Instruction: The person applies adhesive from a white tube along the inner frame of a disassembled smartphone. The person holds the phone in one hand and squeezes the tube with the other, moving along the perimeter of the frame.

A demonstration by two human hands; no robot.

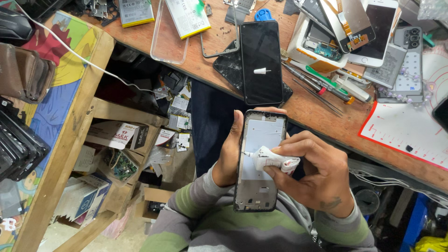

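Observation:
My left hand (pixel 229 156) grips a bare phone frame (pixel 259 186) from the left edge, its open inner side facing up. My right hand (pixel 313 175) pinches a small white glue tube (pixel 273 158) and holds its thin nozzle against the frame's left inner edge. On the wooden workbench (pixel 326 119) just above lies a black phone screen (pixel 261 60) face up, with the tube's white cap (pixel 261 71) resting on it.
Opened phones, loose back covers and screens (pixel 368 28) crowd the bench's right side, with tweezers and screwdrivers (pixel 322 88) beside them. A red-edged white mat (pixel 406 126) lies at the right. Wooden shelves (pixel 70 135) with boxes stand at the left.

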